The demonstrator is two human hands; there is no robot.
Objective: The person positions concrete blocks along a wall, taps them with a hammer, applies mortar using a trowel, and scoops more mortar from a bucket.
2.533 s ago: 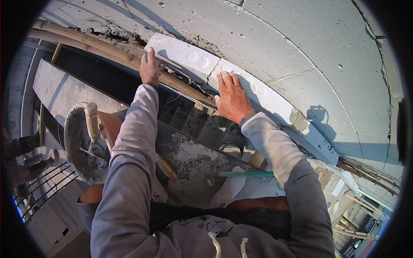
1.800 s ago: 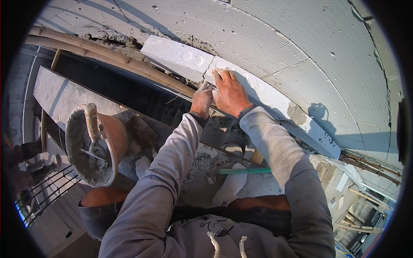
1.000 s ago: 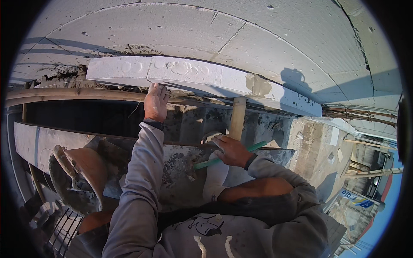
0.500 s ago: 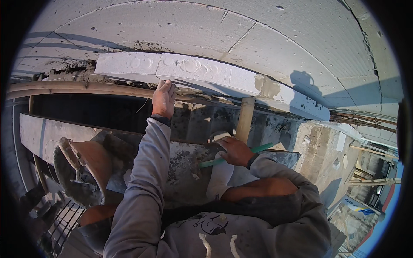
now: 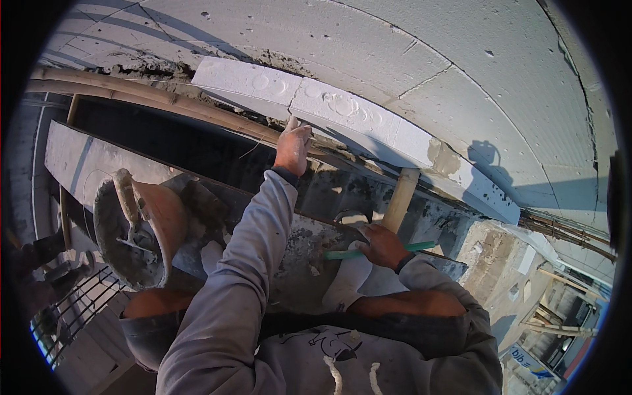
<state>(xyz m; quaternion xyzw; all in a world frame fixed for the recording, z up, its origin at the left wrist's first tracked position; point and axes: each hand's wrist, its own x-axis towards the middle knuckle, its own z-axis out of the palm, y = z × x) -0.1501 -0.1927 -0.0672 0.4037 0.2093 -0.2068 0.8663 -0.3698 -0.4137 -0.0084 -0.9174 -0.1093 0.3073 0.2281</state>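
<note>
My left hand (image 5: 293, 146) reaches forward to the lower edge of a row of white lightweight blocks (image 5: 342, 108). Its index finger is stretched out and touches the block near a vertical joint; the other fingers are partly curled, holding nothing visible. My right hand (image 5: 384, 247) is closed over a long, thin green strip (image 5: 421, 246) above the plank, close to my knee. Part of the strip is hidden beneath the fingers. An orange-brown bucket (image 5: 168, 214) caked with grey mortar stands to the left, with a trowel (image 5: 125, 191) in it.
A mortar-stained plank (image 5: 69, 155) runs across in front of me. Bamboo poles (image 5: 158, 102) lie along the block row, and a wooden post (image 5: 400, 197) stands below it. The block wall (image 5: 263, 29) rises beyond. Thin metal bars (image 5: 569, 237) stick out at right.
The view has turned, so the blocks and plank slope more down to the right. My left index finger now points out at the block joint. My right hand stays at the green strip.
</note>
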